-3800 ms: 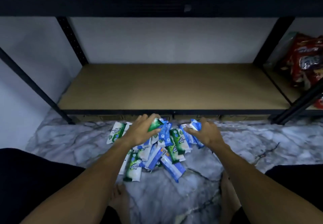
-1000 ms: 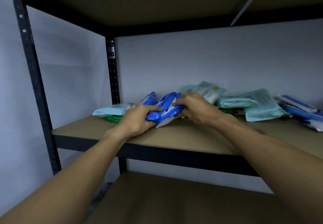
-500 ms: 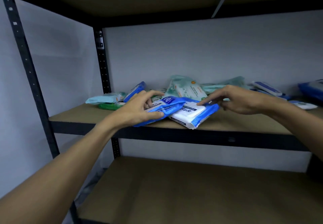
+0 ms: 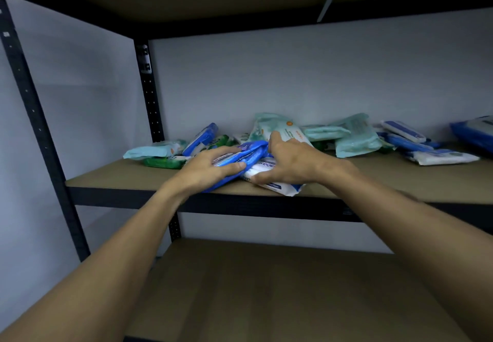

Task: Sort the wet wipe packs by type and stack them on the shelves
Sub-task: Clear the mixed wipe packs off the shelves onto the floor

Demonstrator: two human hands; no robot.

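Wet wipe packs, front item: blue pack (image 4: pixel 250 152), tilted at the front edge of the middle shelf (image 4: pixel 120 179), gripped by left hand (image 4: pixel 210 167), thumb curled under. Beside and touching it: white-and-blue pack (image 4: pixel 277 187), overhanging the edge, held under the curled right hand (image 4: pixel 296 163). Behind, loose unsorted pile: green pack (image 4: pixel 162 162) at left, pale teal packs (image 4: pixel 354 139) in the centre, further blue-and-white packs (image 4: pixel 405 131) at right. Rear: grey wall (image 4: pixel 266 75).
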